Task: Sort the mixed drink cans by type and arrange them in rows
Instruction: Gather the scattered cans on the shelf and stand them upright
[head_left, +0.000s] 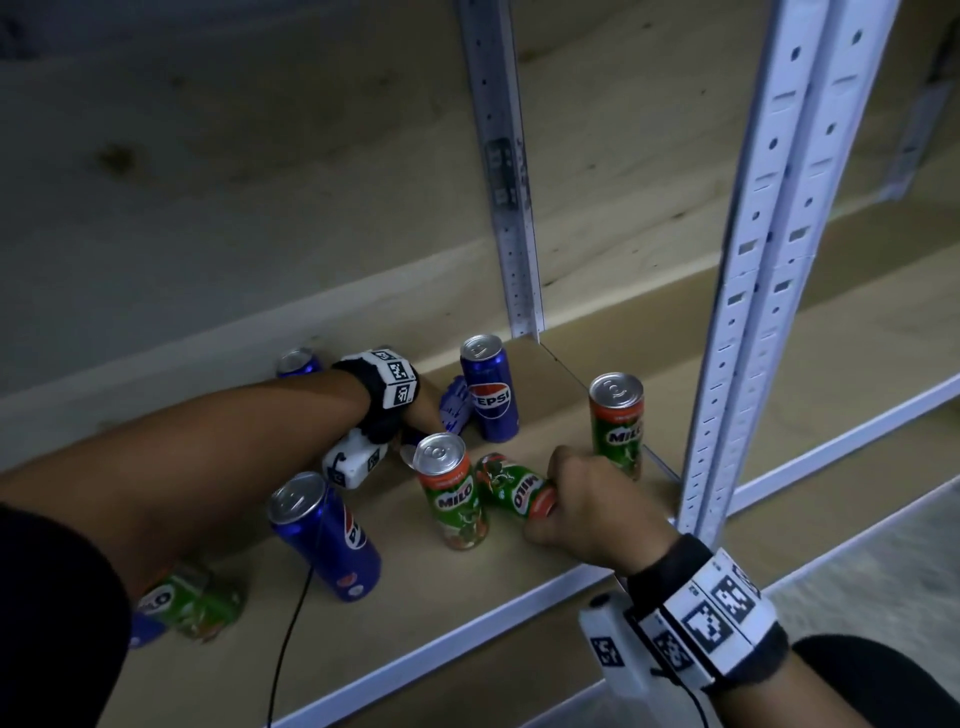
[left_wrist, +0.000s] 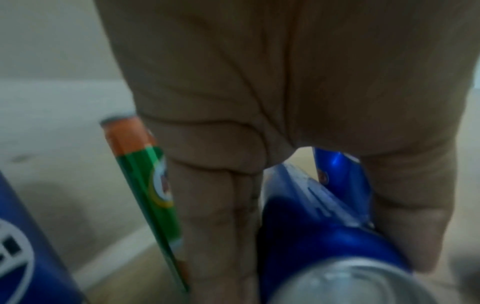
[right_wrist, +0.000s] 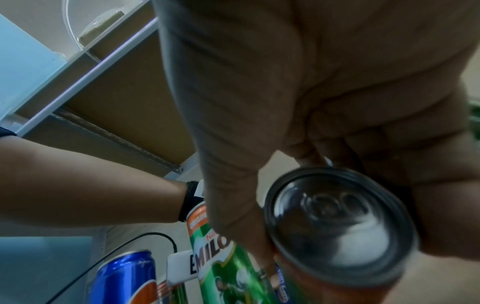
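Overall light: dim and flat in all three views, with a cool cast; the source itself is not visible.
Head view: fairly sharp at the centre; can tops (head_left: 440, 451) catch pale highlights; soft shadows lie on the shelf (head_left: 519, 577) under the arms.
Head edges: uprights (head_left: 769, 260) bow with wide-angle distortion; the top left corner falls into darkness and the far left cans smear.
Left wrist view: heavily blurred throughout; the palm (left_wrist: 259, 82) fills the frame, out of focus; a small glint sits on the blue can (left_wrist: 335, 160).
Right wrist view: soft and motion-smeared; the can lid (right_wrist: 337, 222) shows white glare; the background shelving is clearer than the near hand.
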